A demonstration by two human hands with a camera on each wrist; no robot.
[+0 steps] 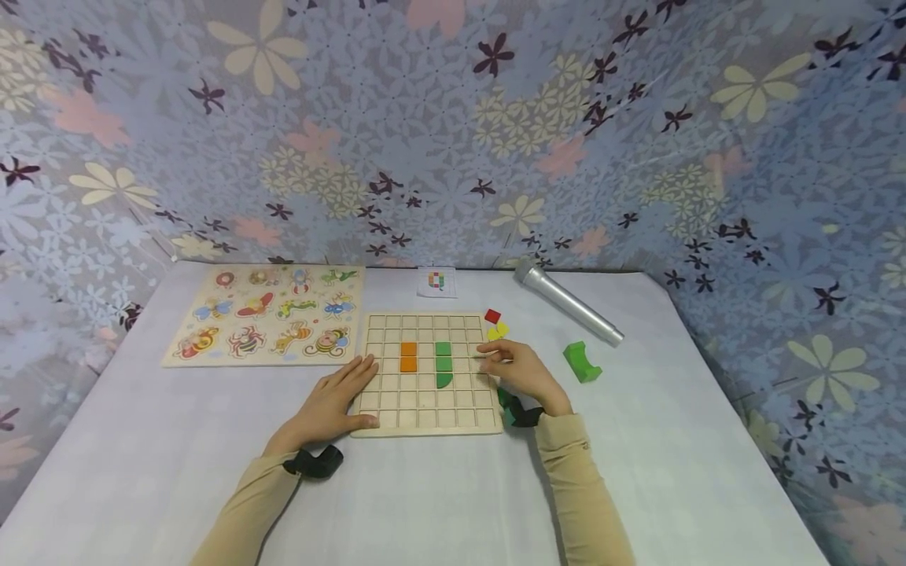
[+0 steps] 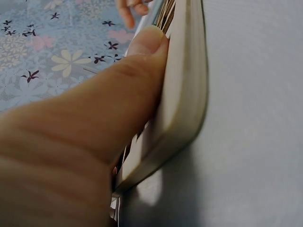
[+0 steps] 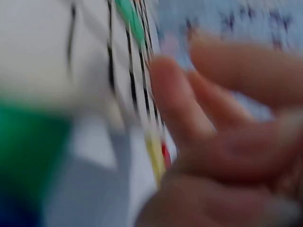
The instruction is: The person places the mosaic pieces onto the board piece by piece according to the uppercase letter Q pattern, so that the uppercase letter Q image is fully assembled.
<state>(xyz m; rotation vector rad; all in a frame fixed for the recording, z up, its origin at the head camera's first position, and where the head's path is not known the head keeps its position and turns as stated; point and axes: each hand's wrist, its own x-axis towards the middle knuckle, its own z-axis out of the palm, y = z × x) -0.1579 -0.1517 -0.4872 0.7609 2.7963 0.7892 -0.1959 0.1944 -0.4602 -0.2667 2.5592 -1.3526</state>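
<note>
A wooden grid board [image 1: 425, 420] lies on the table, with two orange squares [image 1: 408, 357] in one column. In another column sit two green squares [image 1: 443, 356] and a rounded green piece [image 1: 443, 380] below them. My left hand [image 1: 336, 401] rests on the board's left edge, fingers extended; its thumb [image 2: 137, 61] lies along the near rim. Over the right edge hovers my right hand [image 1: 522, 368], fingers loosely bent, with nothing seen between them. Beyond it are yellow pieces [image 1: 499, 331] and a red square [image 1: 492, 316]. Green pieces [image 1: 504, 399] lie partly hidden under the right wrist.
An insect puzzle board [image 1: 262, 314] lies at the back left. A small pattern card [image 1: 436, 282] is behind the grid board. To the right are a silver microphone [image 1: 569, 303] and a green arch-shaped block [image 1: 582, 362]. Flowered cloth [image 1: 453, 157] hangs behind the table.
</note>
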